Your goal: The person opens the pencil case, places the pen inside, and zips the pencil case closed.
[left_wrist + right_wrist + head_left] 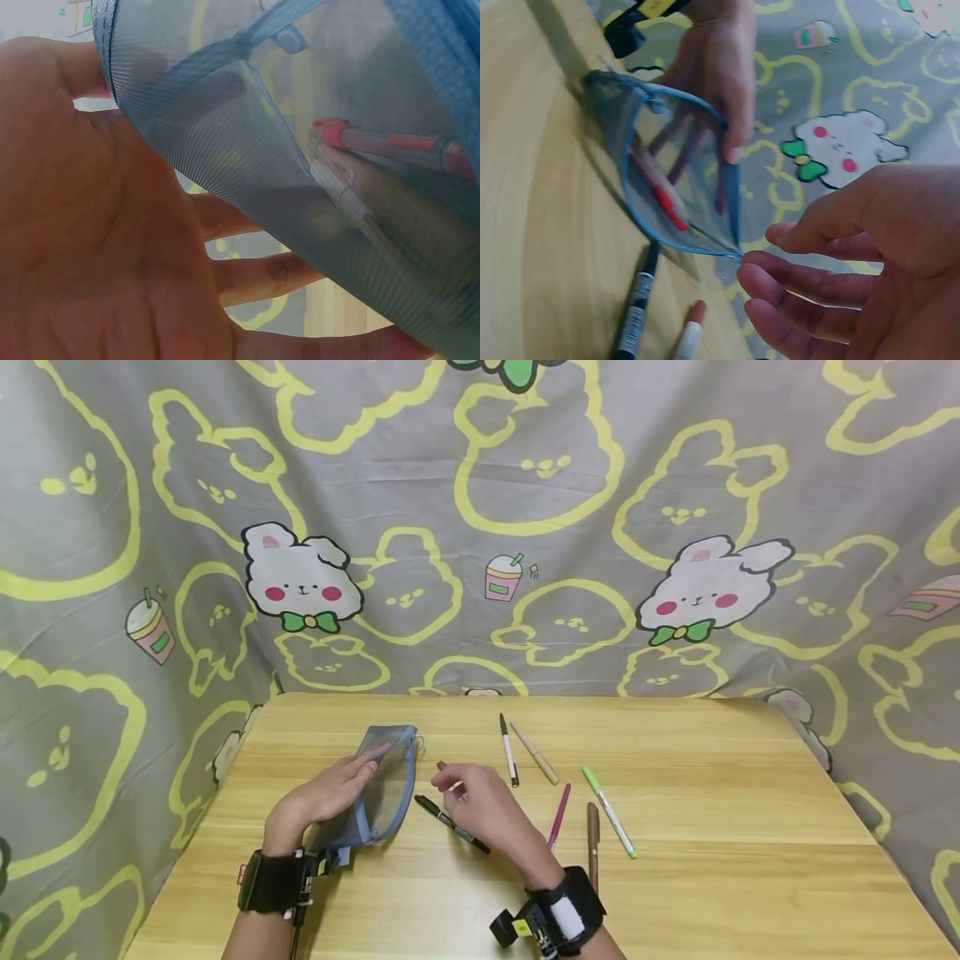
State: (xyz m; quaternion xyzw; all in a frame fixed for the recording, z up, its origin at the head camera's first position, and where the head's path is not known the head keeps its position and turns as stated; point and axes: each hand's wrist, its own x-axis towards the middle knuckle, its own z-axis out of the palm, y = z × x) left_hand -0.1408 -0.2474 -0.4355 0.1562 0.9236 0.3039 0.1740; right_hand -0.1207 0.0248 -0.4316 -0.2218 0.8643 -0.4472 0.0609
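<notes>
My left hand [330, 793] holds a blue mesh pencil pouch [412, 777] by one side, thumb at its rim and the other fingers spread behind the mesh. The pouch gapes toward the right. Inside it lie a red-and-clear pen [390, 141] and some paler pens [352, 187]. Just right of the opening, my right hand [480, 802] hovers with loosely bent fingers and nothing between thumb and forefinger. Below it on the table are a black marker [636, 311] and a white pen with a brown end [690, 334], the latter partly hidden by the hand in the head view.
Right of the hands, a black-and-white pen [509, 752] and a tan pen [535, 753] lie farther back. A magenta pen [559, 817], a brown marker [593, 839] and a green-capped pen [609, 812] lie nearer. A patterned grey curtain [420, 485] surrounds the wooden table [735, 877].
</notes>
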